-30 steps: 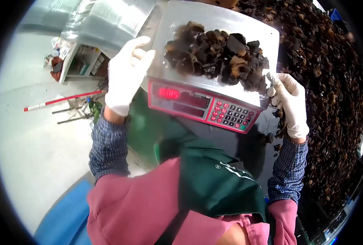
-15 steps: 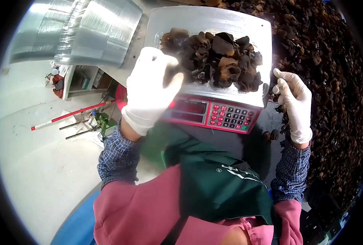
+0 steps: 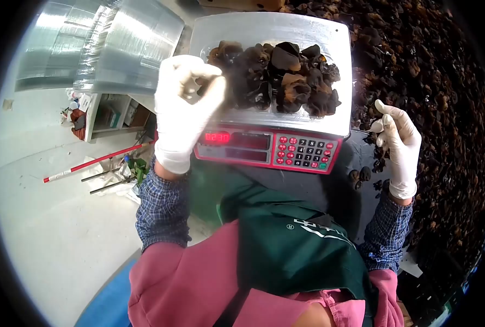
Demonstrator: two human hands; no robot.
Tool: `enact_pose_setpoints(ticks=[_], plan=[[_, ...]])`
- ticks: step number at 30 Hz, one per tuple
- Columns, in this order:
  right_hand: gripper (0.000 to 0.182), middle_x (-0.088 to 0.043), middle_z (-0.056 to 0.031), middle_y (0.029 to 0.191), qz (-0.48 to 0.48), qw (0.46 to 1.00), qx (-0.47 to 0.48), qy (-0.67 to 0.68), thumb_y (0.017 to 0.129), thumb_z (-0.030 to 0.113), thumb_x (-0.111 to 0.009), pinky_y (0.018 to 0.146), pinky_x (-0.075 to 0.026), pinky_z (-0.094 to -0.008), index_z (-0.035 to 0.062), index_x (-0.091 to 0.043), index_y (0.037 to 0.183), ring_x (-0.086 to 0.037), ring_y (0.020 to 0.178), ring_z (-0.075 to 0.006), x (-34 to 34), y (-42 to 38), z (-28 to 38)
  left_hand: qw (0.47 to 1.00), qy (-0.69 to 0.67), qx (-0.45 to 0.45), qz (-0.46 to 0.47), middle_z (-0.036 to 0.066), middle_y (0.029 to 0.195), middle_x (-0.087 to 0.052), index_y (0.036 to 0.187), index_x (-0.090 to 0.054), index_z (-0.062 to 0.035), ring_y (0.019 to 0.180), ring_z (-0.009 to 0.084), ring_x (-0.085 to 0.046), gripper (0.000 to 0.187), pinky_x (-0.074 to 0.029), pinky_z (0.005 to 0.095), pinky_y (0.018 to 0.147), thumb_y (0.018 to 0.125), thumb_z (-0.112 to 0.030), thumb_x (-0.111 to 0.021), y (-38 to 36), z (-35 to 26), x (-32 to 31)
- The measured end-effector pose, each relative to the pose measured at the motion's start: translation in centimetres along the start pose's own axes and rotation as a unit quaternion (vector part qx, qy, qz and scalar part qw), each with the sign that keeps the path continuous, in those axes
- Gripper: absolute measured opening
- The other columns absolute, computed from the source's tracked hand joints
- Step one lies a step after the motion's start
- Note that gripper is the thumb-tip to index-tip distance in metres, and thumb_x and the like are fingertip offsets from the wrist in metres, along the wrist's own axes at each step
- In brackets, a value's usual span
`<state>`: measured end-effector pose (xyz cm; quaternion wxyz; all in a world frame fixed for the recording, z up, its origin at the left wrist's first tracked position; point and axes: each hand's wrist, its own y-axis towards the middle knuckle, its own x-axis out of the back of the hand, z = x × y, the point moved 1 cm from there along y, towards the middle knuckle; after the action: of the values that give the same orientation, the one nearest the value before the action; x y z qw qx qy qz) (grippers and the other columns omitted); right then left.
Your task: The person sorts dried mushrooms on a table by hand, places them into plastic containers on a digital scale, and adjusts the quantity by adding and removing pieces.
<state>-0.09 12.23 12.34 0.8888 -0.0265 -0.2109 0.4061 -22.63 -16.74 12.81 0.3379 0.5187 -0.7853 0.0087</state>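
My left hand (image 3: pixel 182 111), in a white glove, is at the left edge of the scale's metal pan (image 3: pixel 329 43). Its thumb and fingers curl together, and I cannot tell what is pinched between them. Dark brown wood ear mushrooms (image 3: pixel 294 82) lie heaped on the pan, just right of that hand. Below the pan, the red scale (image 3: pixel 275 150) has lit red digits and a keypad. My right hand (image 3: pixel 398 144), gloved too, hovers right of the scale near a large spread of wood ear mushrooms (image 3: pixel 428 109). Its thumb and forefinger are apart, with nothing visible between them.
Stacked clear plastic containers (image 3: pixel 128 49) stand at the upper left. A cardboard box (image 3: pixel 240 5) touches the top edge of view. Two or three loose mushroom pieces (image 3: pixel 359 175) lie below the scale's right corner. A red pole (image 3: pixel 98 161) and a small shelf (image 3: pixel 111 114) are at left.
My left hand has shifted left, away from the heap, and its thumb and fingers have curled together. My right hand has moved slightly down. Red digits now show on the display.
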Motion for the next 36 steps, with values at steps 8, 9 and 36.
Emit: enact_pose_setpoints(ticks=[8, 9, 36], plan=[[0.058, -0.072, -0.0093, 0.115, 0.225, 0.947, 0.005, 0.228, 0.101, 0.031, -0.07, 0.072, -0.053, -0.0234, 0.0001, -0.052, 0.146, -0.065, 0.082, -0.0114, -2.4, -5.4, 1.3, 0.971, -0.067, -0.169, 0.153, 0.007, 0.086, -0.071, 0.113, -0.073, -0.0045, 0.067, 0.0156, -0.065, 0.031, -0.052, 0.0286, 0.06, 0.084, -0.004, -0.081, -4.3, -7.5, -2.7], [0.061, -0.071, -0.0094, 0.116, 0.267, 0.926, -0.021, 0.266, 0.1, 0.034, -0.071, 0.074, -0.054, -0.0242, 0.0009, -0.05, 0.147, -0.066, 0.085, -0.0129, -3.1, -6.2, 0.8, 0.958, -0.108, -0.13, 0.232, 0.008, 0.087, -0.071, 0.125, -0.071, -0.0035, 0.071, 0.0172, -0.068, 0.043, -0.053, 0.0303, 0.063, 0.083, -0.005, -0.081, -5.9, -7.7, -4.0], [0.015, -0.067, -0.0017, 0.073, 0.119, 0.991, -0.042, -0.041, 0.1, 0.014, -0.068, 0.048, -0.043, -0.0212, 0.0002, -0.065, 0.098, -0.054, 0.053, -0.0038, -5.4, 2.9, 2.8, 0.921, -0.221, 0.305, 0.102, 0.006, 0.079, -0.07, 0.117, -0.062, -0.0029, 0.053, 0.0047, -0.056, 0.017, -0.036, 0.0186, 0.045, 0.102, -0.011, -0.063, -3.7, 3.5, 2.2]])
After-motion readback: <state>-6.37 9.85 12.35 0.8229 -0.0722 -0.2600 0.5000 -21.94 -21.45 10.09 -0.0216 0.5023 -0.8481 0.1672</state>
